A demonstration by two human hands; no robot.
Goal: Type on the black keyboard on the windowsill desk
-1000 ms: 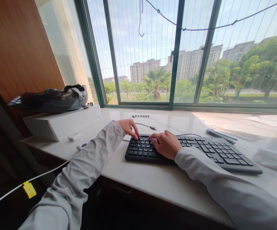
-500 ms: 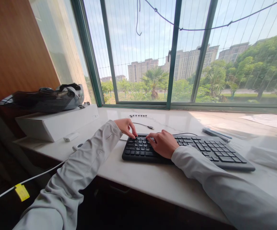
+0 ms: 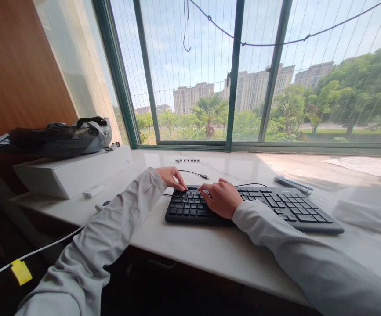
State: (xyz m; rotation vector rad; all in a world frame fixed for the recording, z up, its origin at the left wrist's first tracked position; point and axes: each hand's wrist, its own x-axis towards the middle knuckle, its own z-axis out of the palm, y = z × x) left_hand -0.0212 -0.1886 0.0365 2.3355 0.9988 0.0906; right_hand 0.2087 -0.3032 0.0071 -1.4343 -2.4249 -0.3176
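Observation:
A black keyboard [image 3: 285, 208] lies on the pale marble sill [image 3: 210, 250] in front of the window. My left hand [image 3: 171, 176] reaches over its far left corner, fingers bent down with the tips on the top row of keys. My right hand [image 3: 222, 198] rests on the left half of the keys, fingers curved and slightly apart, index tip on a key. Neither hand holds anything. Both arms wear light grey sleeves.
A white box [image 3: 71, 171] with a dark helmet-like thing [image 3: 58, 138] on top stands at the left. A thin black cable [image 3: 193, 173], a row of small dark pieces [image 3: 186, 160], a flat dark device [image 3: 292, 184] and a white cable with a yellow tag [image 3: 20, 271] are nearby.
Both hands stay on the same part of the keyboard. The view has drifted, so everything sits a little further left in the picture.

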